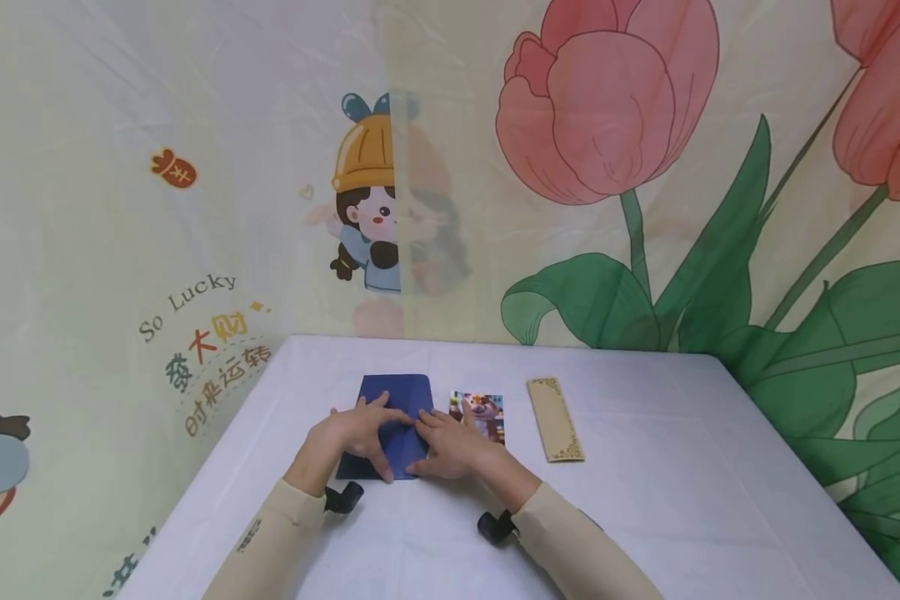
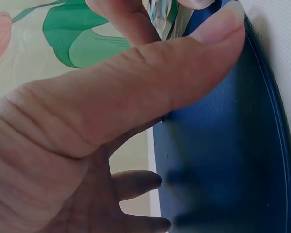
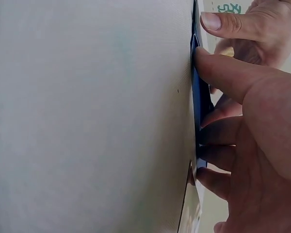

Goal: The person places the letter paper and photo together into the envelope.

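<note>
A dark blue sheet (image 1: 399,388), creased near its middle, lies flat on the white table. My left hand (image 1: 352,432) rests on its left and middle part, fingers spread and thumb near the front edge. In the left wrist view the thumb stretches across the blue sheet (image 2: 223,141). My right hand (image 1: 453,446) presses fingertips and thumb along the sheet's right part, close to the left hand. Seen edge-on in the right wrist view, the thin blue sheet (image 3: 199,102) sits under those fingers. A colourful picture card (image 1: 491,408) with a cartoon animal lies partly beneath the right hand.
A tan strip (image 1: 555,421) with ornate ends lies on the table (image 1: 660,450) to the right of the card. Behind the table hangs a printed cloth (image 1: 450,325) with tulips and cartoon figures.
</note>
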A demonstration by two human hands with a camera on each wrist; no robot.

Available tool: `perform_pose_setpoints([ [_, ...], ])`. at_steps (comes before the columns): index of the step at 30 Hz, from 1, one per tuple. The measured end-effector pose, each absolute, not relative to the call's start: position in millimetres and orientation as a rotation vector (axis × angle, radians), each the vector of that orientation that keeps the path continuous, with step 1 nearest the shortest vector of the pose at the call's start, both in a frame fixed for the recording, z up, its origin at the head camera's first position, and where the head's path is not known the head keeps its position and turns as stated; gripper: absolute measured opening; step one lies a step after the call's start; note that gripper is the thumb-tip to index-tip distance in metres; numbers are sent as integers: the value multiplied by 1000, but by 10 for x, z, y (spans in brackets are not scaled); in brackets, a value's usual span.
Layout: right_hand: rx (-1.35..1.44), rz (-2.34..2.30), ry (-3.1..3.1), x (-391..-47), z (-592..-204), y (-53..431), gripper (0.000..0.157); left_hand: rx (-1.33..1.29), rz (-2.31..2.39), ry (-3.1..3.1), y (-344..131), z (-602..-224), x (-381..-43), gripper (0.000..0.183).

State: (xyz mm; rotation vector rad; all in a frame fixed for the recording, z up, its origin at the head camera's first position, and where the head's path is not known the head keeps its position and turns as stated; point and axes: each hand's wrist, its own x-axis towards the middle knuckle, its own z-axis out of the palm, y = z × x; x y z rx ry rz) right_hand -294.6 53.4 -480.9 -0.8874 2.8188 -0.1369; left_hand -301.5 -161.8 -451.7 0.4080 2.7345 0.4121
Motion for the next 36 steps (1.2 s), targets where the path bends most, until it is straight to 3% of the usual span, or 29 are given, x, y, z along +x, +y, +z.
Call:
perform_pose_setpoints([
  [15,-913,-87,2825,-2955,-4793,546,88,436,462,2733,-1580,-4580,-3045,70],
  [36,-994,137,2880,-2969,-4810,544,73,522,464,2770,-1596,-4575,-3092,64],
])
